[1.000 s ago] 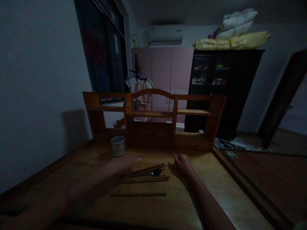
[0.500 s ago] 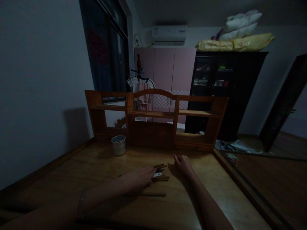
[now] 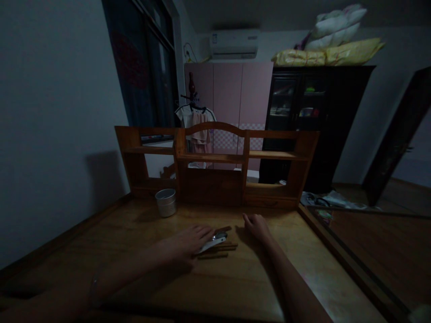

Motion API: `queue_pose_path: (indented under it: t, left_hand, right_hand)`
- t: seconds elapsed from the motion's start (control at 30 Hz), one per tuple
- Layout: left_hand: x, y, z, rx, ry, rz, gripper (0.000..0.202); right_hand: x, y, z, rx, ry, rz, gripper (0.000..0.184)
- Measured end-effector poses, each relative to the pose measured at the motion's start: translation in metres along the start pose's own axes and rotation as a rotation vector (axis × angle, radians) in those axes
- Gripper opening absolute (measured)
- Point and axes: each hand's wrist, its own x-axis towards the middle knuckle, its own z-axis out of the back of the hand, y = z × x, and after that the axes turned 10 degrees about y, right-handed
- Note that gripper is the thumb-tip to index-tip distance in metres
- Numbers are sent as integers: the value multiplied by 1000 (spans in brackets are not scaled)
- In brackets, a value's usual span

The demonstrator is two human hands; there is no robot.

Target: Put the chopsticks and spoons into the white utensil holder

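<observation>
My left hand (image 3: 191, 238) lies over a small bunch of utensils on the wooden table (image 3: 235, 287), its fingers stretched across them. From under the fingers stick out a white-handled spoon (image 3: 217, 242) and a shiny metal utensil (image 3: 220, 235), perhaps another spoon. Several brown chopsticks (image 3: 227, 247) lie beside them, one (image 3: 215, 256) slightly apart on the near side. The other ends are hidden by the hand. My right hand (image 3: 257, 226) rests on the table to the right, fingers curled in and thumb against them, with nothing visible inside.
A grey metal cup (image 3: 166, 204) stands upright at the back left. Behind it, a wooden shelf unit (image 3: 212, 158) spans the table's far edge. A wall (image 3: 60, 157) borders the left side, and a raised wooden edge (image 3: 333, 251) runs along the right.
My left hand has shifted slightly left and away from me. The spoon is now slanted and more exposed; the chopstick nearest me lies closer to the bunch. My right hand stays put.
</observation>
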Motion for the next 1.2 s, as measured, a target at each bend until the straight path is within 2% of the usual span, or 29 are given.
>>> queue_pose_path:
  t: [0.17, 0.27, 0.33, 0.37, 0.4, 0.47, 0.6, 0.73, 0.8, 0.9, 1.07, 1.2]
  left_hand:
    - [-4, 24, 9, -72, -1, -2, 94]
    - [-4, 47, 22, -89, -118, 26, 85]
    - [-4, 66, 30, 2, -299, 151, 61]
    - [-4, 77, 33, 58, -387, 254, 51]
    - [-6, 87, 36, 109, -462, 374, 46]
    - [-10, 107, 37, 192, -531, 585, 44]
    - [-25, 138, 27, 214, -455, 830, 39]
    - [-28, 149, 17, 165, -403, 858, 27]
    - [-19, 143, 19, 166, -409, 812, 24]
    - [6, 118, 30, 186, -446, 694, 25]
    - [70, 45, 57, 172, -575, 299, 31]
    - [117, -7, 65, 86, -612, 166, 22]
  right_hand:
    - [-2, 5, 3, 0, 4, -12, 62]
    - [-1, 6, 4, -1, 4, -25, 62]
    - [-1, 7, 5, -2, 2, -29, 62]
    - [-1, 7, 5, -2, 1, -30, 61]
    - [-2, 7, 6, -3, 0, -30, 61]
    - [-2, 8, 7, -3, -1, -31, 61]
    - [-3, 9, 8, 0, -6, -38, 61]
    - [-2, 7, 6, -6, -40, -62, 59]
    - [-1, 5, 5, -13, -74, -83, 59]
    - [1, 0, 5, -19, -126, -118, 59]
    - [2, -8, 7, -26, -181, -162, 61]
    - [1, -9, 9, -40, -211, -158, 62]
